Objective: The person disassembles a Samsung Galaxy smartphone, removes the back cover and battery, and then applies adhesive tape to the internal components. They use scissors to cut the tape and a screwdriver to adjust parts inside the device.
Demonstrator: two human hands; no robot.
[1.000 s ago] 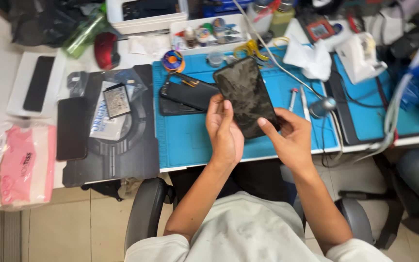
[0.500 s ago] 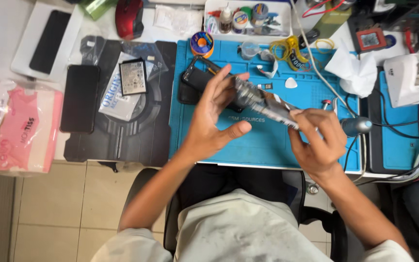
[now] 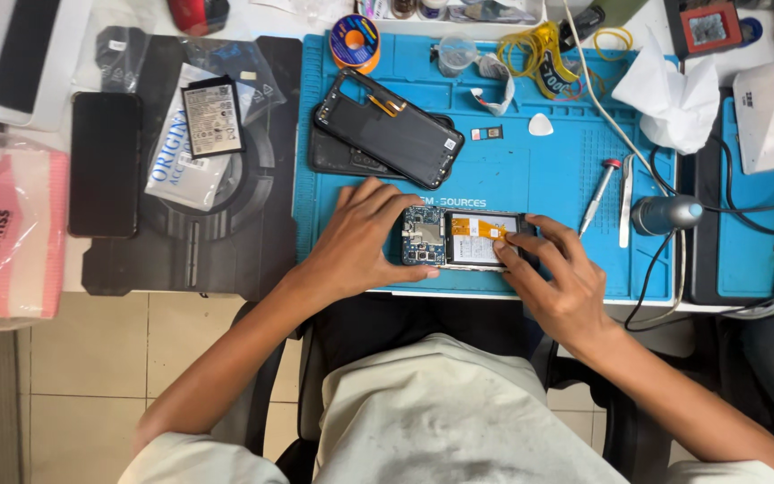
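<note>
An opened phone (image 3: pixel 463 239) with its circuit board and orange flex showing lies flat on the blue work mat (image 3: pixel 548 179), near the front edge. My left hand (image 3: pixel 360 242) grips its left end with spread fingers. My right hand (image 3: pixel 557 278) holds its right end, fingertips pressing on the orange area. A black back cover (image 3: pixel 400 128) lies just behind, resting on another dark panel.
A loose battery (image 3: pixel 213 115) sits on a clear bag on the black mat (image 3: pixel 190 242) at left, beside a dark phone (image 3: pixel 105 164). A screwdriver (image 3: pixel 599 190), tweezers (image 3: pixel 626 199), a white pick (image 3: pixel 540 125), a solder spool (image 3: pixel 355 42) and tissue (image 3: pixel 665 90) surround the phone. A pink pack (image 3: pixel 6 237) lies far left.
The phone was held up off the mat and turned over in both hands; now it lies flat on the mat, insides up, with both hands pressed on its ends.
</note>
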